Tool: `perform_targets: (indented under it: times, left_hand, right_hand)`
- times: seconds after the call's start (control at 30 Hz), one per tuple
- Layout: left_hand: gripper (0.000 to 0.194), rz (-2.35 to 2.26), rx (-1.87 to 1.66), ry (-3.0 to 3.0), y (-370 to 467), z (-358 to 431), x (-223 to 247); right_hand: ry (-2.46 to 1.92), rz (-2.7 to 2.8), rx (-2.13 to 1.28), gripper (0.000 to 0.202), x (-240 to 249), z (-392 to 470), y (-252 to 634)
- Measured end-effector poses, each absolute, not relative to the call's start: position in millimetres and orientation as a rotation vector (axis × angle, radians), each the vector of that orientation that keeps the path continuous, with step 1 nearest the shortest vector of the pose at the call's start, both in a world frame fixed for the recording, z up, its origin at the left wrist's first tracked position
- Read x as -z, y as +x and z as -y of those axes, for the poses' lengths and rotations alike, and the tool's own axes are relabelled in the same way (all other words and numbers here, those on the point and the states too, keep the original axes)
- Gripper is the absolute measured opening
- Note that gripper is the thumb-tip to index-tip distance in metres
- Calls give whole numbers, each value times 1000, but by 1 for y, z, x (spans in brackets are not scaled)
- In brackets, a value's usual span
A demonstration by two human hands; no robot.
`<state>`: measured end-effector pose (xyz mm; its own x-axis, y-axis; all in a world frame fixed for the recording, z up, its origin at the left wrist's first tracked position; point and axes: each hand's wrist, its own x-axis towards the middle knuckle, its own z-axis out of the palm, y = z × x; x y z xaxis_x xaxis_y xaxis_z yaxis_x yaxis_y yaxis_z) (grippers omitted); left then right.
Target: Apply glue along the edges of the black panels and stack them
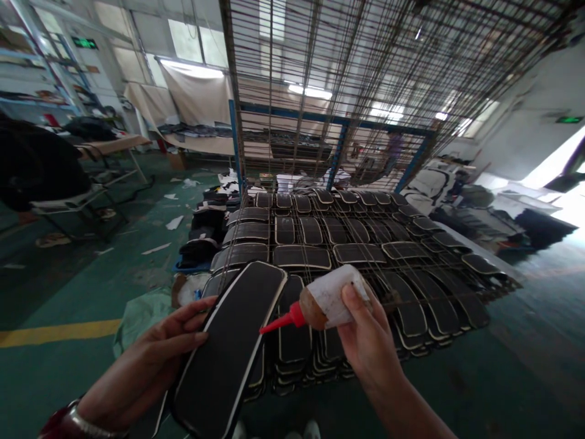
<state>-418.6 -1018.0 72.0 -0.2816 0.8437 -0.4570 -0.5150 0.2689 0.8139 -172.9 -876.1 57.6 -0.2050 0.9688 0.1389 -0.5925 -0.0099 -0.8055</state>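
My left hand point(176, 341) grips a long black panel point(233, 347) by its left edge, thumb on top and fingers beneath. The panel is tilted and has rounded corners, with a pale line running near its border. In my right hand point(368, 329) is a squeeze bottle point(331, 299), whitish with brown stains, held on its side. Its red nozzle point(283, 318) points left, and the tip is at the pale line on the panel's right edge; whether it touches, I cannot tell.
Rows of similar black panels point(301, 259) lie on a wire rack in front of me. More wire racks point(320, 79) are raised above it. Left of them stand dark stacked pieces point(201, 231) and a green bag point(144, 317). A person in dark clothes point(41, 158) sits far left.
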Motion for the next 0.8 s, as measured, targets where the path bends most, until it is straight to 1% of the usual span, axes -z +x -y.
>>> perform_targets:
  times: [0.17, 0.53, 0.8]
  left_hand:
    - [61, -1294, -1406, 296, -420, 1016, -74]
    - [47, -1312, -1534, 288, -421, 1011, -81]
    - [44, -1348, -1600, 290, -426, 1007, -83]
  right_hand:
    - [-583, 936, -1575, 35, -54, 886, -175]
    - [-483, 1067, -1662, 33, -50, 901, -179]
    - [-393, 1111, -1691, 38, -53, 907, -178]
